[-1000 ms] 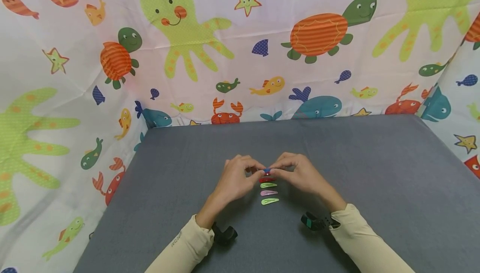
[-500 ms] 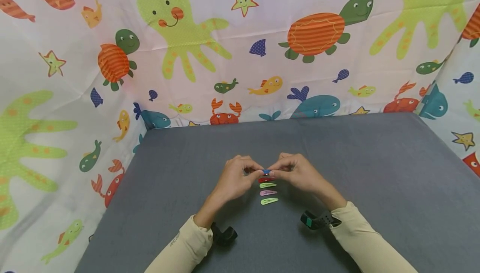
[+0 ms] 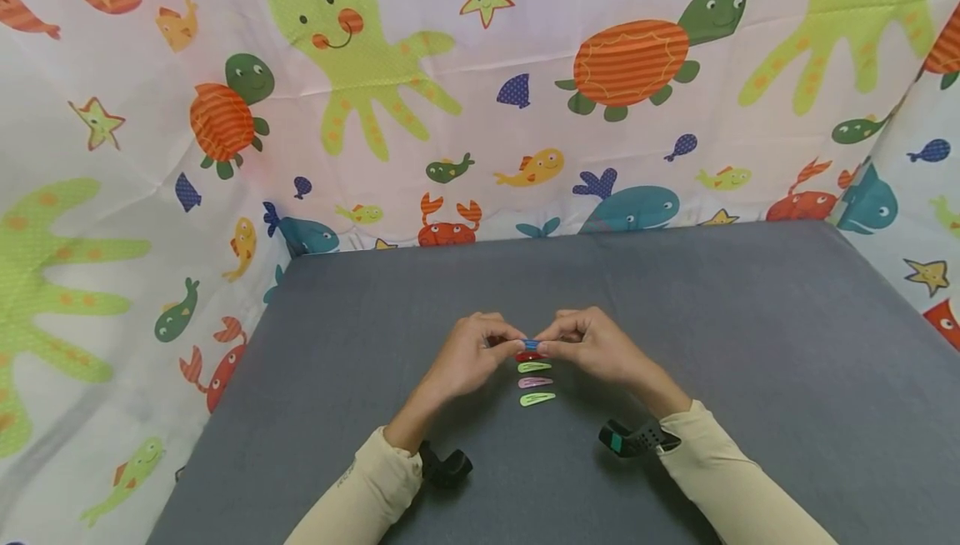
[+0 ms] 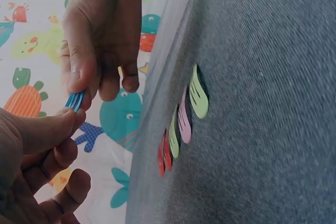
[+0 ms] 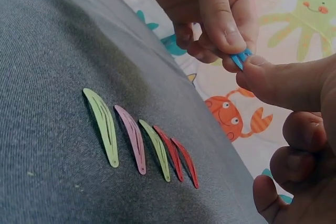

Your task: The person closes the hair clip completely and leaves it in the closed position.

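Observation:
A blue snap hair clip (image 3: 531, 345) is pinched at one end by my left hand (image 3: 469, 355) and at the other by my right hand (image 3: 600, 348). Both wrist views show the blue clip (image 5: 240, 59) raised off the table, thumbs and forefingers covering its ends. Below it, several more snap clips lie in a row. Nearest me is a light green clip (image 5: 104, 128), then a pink clip (image 5: 132, 139), a second green clip (image 5: 156, 150) and two red clips (image 5: 185, 162) side by side. In the head view my fingers partly hide the red ones.
A grey cloth (image 3: 375, 312) covers the table. Behind it and at the sides hangs a white curtain (image 3: 420, 112) printed with sea animals. Dark straps with cameras sit on both wrists, the left camera (image 3: 447, 470) and the right camera (image 3: 617, 438) close over the cloth.
Both hands keep their pinch on the blue clip, which has tilted slightly so more of its blue face shows. The whole head view has shifted a little; the row of clips lies as before.

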A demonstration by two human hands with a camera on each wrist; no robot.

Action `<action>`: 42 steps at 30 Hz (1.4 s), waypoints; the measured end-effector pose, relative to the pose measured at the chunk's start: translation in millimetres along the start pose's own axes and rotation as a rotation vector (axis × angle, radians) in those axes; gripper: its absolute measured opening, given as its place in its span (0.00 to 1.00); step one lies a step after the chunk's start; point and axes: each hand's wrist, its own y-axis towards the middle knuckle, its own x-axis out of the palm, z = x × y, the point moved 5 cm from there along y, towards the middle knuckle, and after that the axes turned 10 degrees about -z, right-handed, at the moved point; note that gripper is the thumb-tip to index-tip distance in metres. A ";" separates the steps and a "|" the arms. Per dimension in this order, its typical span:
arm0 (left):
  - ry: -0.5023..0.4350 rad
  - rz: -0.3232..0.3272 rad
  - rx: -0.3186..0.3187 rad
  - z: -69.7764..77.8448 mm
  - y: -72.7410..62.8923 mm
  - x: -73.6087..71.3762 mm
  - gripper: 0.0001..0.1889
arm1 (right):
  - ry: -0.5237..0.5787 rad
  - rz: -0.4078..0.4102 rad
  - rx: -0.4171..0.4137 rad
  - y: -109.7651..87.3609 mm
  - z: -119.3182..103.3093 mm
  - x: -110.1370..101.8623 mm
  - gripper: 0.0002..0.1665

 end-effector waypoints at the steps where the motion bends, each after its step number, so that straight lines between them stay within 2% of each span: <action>1: -0.004 -0.002 0.005 0.3 0.0 -0.4 0.05 | 0.001 -0.002 0.000 0.1 -0.1 -0.2 0.06; 8: -0.028 -0.006 0.006 0.6 -0.7 -1.6 0.05 | 0.015 -0.009 -0.017 -0.2 -4.0 -0.5 0.07; 12: 0.000 0.036 0.003 2.1 -0.7 -1.3 0.05 | 0.026 0.010 0.017 -1.4 -5.3 -3.0 0.07; 14: 0.048 0.067 0.026 5.1 -1.3 -1.7 0.05 | 0.054 0.018 0.055 -2.0 -4.2 -3.8 0.08; 19: 0.242 0.146 0.095 12.9 -3.8 -2.1 0.10 | 0.130 0.049 0.161 -3.6 0.6 -5.0 0.11; 22: 0.320 0.185 0.136 15.9 -4.9 -2.6 0.12 | 0.164 0.050 0.170 -3.8 1.3 -4.4 0.13; 27: 0.395 0.230 0.200 19.8 -6.2 -4.6 0.11 | 0.215 0.029 0.153 -3.8 0.6 -2.0 0.15; 35: 0.449 0.248 0.224 19.5 -7.1 -6.6 0.09 | 0.233 0.017 0.159 -3.4 2.3 0.4 0.16; 42: 0.445 0.233 0.224 16.9 -6.9 -8.0 0.08 | 0.246 0.004 0.151 -2.1 4.1 3.4 0.16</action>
